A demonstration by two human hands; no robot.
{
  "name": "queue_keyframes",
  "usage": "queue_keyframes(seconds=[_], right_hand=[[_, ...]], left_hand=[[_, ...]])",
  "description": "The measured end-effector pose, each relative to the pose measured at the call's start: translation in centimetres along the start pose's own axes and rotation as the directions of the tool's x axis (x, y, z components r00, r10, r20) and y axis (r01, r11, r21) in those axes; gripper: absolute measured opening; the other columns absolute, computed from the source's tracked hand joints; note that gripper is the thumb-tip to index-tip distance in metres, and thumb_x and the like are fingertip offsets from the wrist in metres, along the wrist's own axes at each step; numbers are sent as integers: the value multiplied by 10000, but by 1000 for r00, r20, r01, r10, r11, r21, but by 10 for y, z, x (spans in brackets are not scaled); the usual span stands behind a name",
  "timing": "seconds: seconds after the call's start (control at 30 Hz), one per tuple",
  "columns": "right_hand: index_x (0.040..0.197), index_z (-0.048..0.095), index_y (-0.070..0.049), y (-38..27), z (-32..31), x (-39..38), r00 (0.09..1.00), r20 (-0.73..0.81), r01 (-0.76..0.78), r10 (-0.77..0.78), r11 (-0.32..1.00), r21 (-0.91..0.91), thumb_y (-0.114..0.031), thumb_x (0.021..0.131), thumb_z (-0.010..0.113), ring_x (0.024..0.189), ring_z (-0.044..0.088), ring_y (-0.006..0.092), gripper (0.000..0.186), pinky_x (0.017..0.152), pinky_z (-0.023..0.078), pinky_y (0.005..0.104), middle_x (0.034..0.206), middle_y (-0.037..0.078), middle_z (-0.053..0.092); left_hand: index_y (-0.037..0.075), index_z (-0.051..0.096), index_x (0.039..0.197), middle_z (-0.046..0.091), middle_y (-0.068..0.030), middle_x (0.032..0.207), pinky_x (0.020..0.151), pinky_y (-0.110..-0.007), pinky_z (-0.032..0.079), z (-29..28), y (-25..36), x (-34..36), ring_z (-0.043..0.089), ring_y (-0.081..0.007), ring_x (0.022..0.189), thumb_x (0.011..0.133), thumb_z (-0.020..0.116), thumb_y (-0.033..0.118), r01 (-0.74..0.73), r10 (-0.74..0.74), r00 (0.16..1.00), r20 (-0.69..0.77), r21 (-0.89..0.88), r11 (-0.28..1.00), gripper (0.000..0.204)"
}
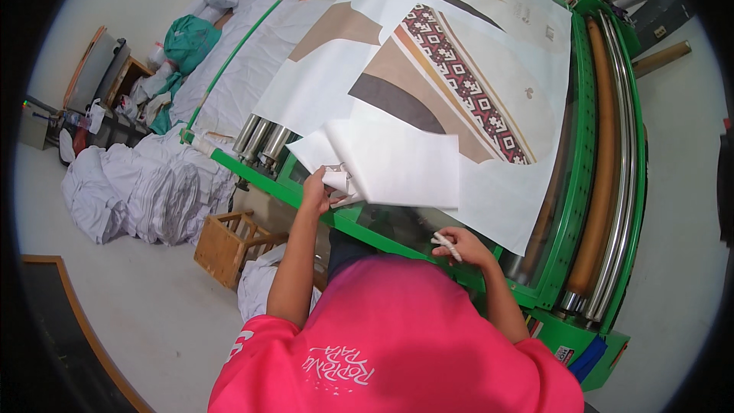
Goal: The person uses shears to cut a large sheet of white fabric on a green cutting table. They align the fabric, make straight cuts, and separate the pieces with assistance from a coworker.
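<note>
My left hand (315, 190) is closed on the bunched near-left corner of a white sheet (405, 160), paper or cloth, I cannot tell which. The sheet lies partly folded over a large printed sheet (367, 36) with brown, black and patterned shapes. Near the machine's front edge, my right hand (466, 247) pinches a small white rolled strip (446, 245). Both sheets rest on a green-framed roller machine (256, 176), directly in front of me. What lies beneath the folded white sheet is hidden.
Long brown and metal rollers (604, 160) run along the right side. A wooden stool (233, 248) stands at the lower left, beside a heap of white cloth (141, 187). A green bag (189, 42) sits farther back on the left.
</note>
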State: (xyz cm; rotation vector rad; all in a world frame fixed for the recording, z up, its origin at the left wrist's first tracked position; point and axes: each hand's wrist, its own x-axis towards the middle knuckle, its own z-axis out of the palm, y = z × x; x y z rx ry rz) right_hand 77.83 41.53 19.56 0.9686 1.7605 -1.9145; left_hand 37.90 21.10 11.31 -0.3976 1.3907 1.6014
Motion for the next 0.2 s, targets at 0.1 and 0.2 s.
queue_keyframes(seconds=[0.1, 0.2], right_hand=[[1273, 662, -35, 9, -18, -16, 999, -43, -22, 28, 990, 139, -262, 911, 953, 602, 663, 118, 517, 511, 505, 285, 876, 20, 696], [1321, 659, -10, 19, -32, -25, 998, -45, -28, 36, 985, 173, -291, 898, 965, 613, 665, 117, 593, 515, 513, 289, 923, 42, 719]], left_hand=[[65, 567, 1489, 631, -179, 1456, 934, -765, 546, -10, -9, 9, 649, -383, 1293, 1148, 529, 397, 13, -12, 999, 29, -53, 999, 478], [57, 568, 1479, 626, -184, 1460, 943, -792, 551, -19, -17, 14, 658, -384, 1287, 1131, 570, 368, -38, 37, 998, 49, 16, 999, 467]])
